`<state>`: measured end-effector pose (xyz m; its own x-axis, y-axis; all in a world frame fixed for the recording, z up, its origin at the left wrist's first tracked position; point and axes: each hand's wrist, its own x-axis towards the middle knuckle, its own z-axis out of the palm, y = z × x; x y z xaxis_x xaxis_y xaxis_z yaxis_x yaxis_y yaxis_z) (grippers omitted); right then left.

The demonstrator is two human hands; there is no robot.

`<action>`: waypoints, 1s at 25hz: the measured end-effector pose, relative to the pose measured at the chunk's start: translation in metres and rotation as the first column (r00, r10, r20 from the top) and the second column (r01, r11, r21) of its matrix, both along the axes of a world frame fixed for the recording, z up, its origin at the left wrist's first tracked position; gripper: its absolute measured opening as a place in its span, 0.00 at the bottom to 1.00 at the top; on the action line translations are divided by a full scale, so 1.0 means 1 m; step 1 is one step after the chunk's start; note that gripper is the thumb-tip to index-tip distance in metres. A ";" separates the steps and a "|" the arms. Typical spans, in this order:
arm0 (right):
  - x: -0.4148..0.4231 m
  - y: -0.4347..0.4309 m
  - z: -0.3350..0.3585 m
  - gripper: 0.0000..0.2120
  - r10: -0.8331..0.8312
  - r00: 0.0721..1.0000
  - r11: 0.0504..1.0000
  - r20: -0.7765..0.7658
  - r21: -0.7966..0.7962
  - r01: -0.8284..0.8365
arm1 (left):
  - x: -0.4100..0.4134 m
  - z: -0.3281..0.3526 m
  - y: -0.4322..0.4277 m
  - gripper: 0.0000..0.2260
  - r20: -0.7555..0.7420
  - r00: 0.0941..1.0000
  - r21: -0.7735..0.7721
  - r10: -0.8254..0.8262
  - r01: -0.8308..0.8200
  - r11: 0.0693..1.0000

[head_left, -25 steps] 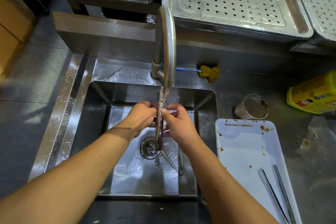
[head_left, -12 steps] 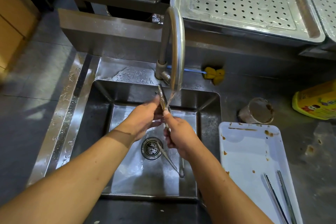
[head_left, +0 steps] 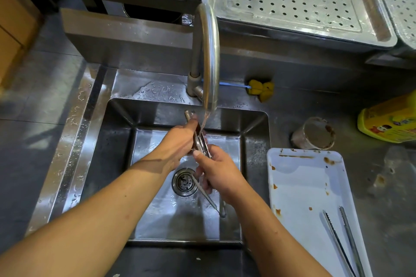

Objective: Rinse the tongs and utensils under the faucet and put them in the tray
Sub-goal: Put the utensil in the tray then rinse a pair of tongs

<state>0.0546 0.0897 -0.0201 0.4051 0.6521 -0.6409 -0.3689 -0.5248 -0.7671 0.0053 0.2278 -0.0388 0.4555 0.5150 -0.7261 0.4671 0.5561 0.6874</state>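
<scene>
Steel tongs (head_left: pixel 201 141), held in both hands over the sink (head_left: pixel 117 164). Left hand (head_left: pixel 177 141) closed on the upper part, right hand (head_left: pixel 219 173) closed on the lower part. Water from the faucet (head_left: pixel 208 51) falls onto the tongs just beyond the left hand. Second tongs (head_left: pixel 208 198) lie in the sink beneath the right hand. White stained tray (head_left: pixel 301 186) on the tabletop (head_left: pixel 382 198), right of the right hand, holding a third pair of tongs (head_left: pixel 343 243).
</scene>
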 end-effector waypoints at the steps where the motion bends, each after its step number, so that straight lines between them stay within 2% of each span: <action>1: 0.003 0.002 0.002 0.07 -0.018 0.997 0.999 0.071 -0.028 0.020 | -0.001 -0.001 -0.001 0.20 0.016 1.000 -0.013 -0.018 0.018 1.000; 3: 0.010 0.005 0.003 0.08 0.013 0.960 0.992 0.281 -0.123 0.023 | -0.007 -0.003 -0.002 0.14 0.037 0.989 0.010 -0.142 0.141 0.990; 5: 0.014 0.007 0.002 0.10 0.130 0.886 0.977 0.444 -0.210 -0.038 | -0.014 -0.005 -0.004 0.11 0.056 0.969 0.015 -0.240 0.240 0.971; 7: 0.012 0.007 0.002 0.12 0.235 0.811 0.960 0.536 -0.256 -0.110 | -0.018 -0.004 -0.006 0.15 0.086 0.973 -0.032 -0.216 0.220 0.975; 9: 0.007 0.005 0.000 0.18 0.319 0.688 0.945 0.652 -0.276 -0.177 | -0.019 0.000 -0.007 0.20 0.066 0.989 -0.089 -0.131 0.136 0.987; 10: 0.006 0.004 -0.001 0.20 0.330 0.655 0.943 0.680 -0.268 -0.196 | -0.019 0.000 -0.008 0.20 0.047 0.994 -0.099 -0.100 0.105 0.990; 11: 0.006 0.002 -0.002 0.20 0.311 0.673 0.950 0.671 -0.240 -0.200 | -0.018 -0.001 -0.007 0.21 0.034 0.996 -0.097 -0.081 0.084 0.992; 13: 0.004 0.000 -0.004 0.14 0.211 0.838 0.977 0.503 -0.135 -0.165 | -0.016 0.000 -0.006 0.19 0.048 0.998 -0.091 -0.032 0.036 0.995; 14: 0.003 -0.001 -0.004 0.11 0.115 0.935 0.993 0.335 -0.070 -0.097 | -0.014 -0.001 -0.004 0.17 0.066 0.998 -0.100 0.003 0.003 0.995; 15: 0.001 -0.001 -0.003 0.11 0.001 0.992 1.000 0.128 -0.023 0.002 | -0.014 -0.001 -0.002 0.16 0.088 0.995 -0.119 0.040 -0.029 0.992; 17: 0.001 -0.001 0.001 0.16 -0.157 0.966 0.987 -0.207 -0.008 0.159 | -0.013 0.000 0.003 0.14 0.138 0.986 -0.172 0.098 -0.073 0.982; 18: 0.002 0.001 0.003 0.17 -0.169 0.945 0.985 -0.280 -0.013 0.172 | -0.014 0.000 0.004 0.15 0.163 0.980 -0.199 0.118 -0.084 0.976; 21: 0.002 0.011 0.009 0.13 -0.152 0.929 0.986 -0.336 0.015 0.166 | -0.018 0.002 0.004 0.13 0.199 0.973 -0.210 0.113 -0.071 0.975; 23: 0.003 0.019 0.013 0.13 -0.182 0.932 0.978 -0.314 0.044 0.205 | -0.022 0.002 0.002 0.10 0.202 0.979 -0.144 0.003 0.027 0.989; 25: 0.004 0.024 0.014 0.14 -0.197 0.936 0.971 -0.291 0.072 0.226 | -0.023 0.002 0.003 0.13 0.182 0.981 -0.083 -0.070 0.086 0.993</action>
<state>0.0581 0.1140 -0.0065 0.3551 0.6389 -0.6824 -0.6699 -0.3352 -0.6624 -0.0176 0.2311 -0.0368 0.6185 0.4088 -0.6711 0.3856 0.5862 0.7125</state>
